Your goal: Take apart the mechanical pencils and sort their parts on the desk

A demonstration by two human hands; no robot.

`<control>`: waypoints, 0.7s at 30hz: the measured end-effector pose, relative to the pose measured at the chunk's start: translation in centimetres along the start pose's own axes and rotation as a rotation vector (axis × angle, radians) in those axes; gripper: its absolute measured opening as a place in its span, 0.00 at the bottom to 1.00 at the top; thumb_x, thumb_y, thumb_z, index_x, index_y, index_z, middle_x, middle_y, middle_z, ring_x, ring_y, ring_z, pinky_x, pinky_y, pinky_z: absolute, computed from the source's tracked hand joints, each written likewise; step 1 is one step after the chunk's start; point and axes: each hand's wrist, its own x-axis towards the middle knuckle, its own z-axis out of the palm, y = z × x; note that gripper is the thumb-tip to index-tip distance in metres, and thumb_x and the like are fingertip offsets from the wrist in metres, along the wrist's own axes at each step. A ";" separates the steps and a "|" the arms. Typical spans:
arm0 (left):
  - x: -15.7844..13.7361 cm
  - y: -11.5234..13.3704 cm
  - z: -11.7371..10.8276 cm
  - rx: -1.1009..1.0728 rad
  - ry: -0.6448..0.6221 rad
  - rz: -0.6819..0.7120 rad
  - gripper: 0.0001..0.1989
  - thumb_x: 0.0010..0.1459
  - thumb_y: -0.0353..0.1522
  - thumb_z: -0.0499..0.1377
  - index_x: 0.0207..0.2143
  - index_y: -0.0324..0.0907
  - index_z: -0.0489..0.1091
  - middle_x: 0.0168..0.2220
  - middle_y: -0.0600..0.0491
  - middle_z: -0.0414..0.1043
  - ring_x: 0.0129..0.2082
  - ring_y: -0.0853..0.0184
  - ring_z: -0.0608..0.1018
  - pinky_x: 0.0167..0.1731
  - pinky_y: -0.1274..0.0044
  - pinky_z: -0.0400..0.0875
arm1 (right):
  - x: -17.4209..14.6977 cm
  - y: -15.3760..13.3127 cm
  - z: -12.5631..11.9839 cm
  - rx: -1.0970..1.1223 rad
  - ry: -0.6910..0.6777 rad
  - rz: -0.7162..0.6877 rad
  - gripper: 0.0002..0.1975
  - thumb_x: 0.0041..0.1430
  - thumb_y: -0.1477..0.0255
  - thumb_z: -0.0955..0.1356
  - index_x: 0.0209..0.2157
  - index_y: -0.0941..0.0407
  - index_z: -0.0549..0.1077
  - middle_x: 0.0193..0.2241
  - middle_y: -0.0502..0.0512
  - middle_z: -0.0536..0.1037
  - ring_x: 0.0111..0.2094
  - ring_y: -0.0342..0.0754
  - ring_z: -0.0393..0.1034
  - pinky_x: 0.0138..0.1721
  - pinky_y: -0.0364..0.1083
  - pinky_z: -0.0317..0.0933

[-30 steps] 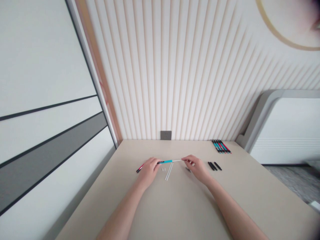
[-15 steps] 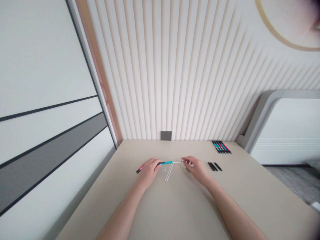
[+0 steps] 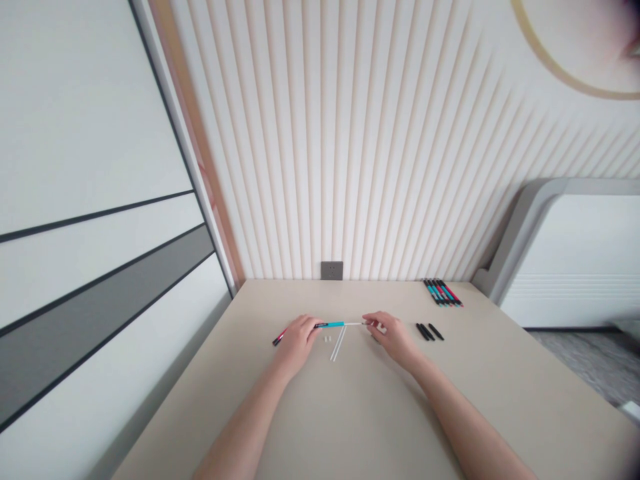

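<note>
My left hand is closed around the dark end of a blue pen barrel, which lies level above the table and points right. From the barrel's right end a thin white pen refill sticks out. Its far tip is pinched between the fingers of my right hand. Two loose white refills lie side by side on the table below the barrel. Two tiny whitish pieces are just right of my left hand. A pink and black pen barrel shows partly behind my left hand.
Three black pen parts lie to the right of my right hand. At the table's back right, several assembled pens in blue, red and black form a row. A ribbed wall with a dark socket borders the table at the back.
</note>
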 end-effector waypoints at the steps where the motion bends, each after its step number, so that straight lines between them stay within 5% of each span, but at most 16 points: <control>1: 0.0 0.0 0.0 0.000 0.001 0.001 0.07 0.63 0.29 0.54 0.42 0.44 0.71 0.38 0.52 0.74 0.40 0.63 0.75 0.43 0.70 0.69 | 0.0 0.0 0.0 -0.001 -0.005 -0.006 0.12 0.59 0.73 0.64 0.43 0.53 0.75 0.36 0.55 0.78 0.37 0.48 0.72 0.44 0.49 0.65; 21: 0.1 0.3 -0.2 -0.032 -0.056 0.011 0.09 0.64 0.29 0.53 0.42 0.45 0.72 0.39 0.52 0.72 0.41 0.64 0.74 0.44 0.72 0.69 | -0.2 -1.1 -0.2 0.007 -0.110 -0.101 0.12 0.64 0.69 0.63 0.40 0.52 0.78 0.37 0.57 0.78 0.40 0.51 0.71 0.44 0.50 0.65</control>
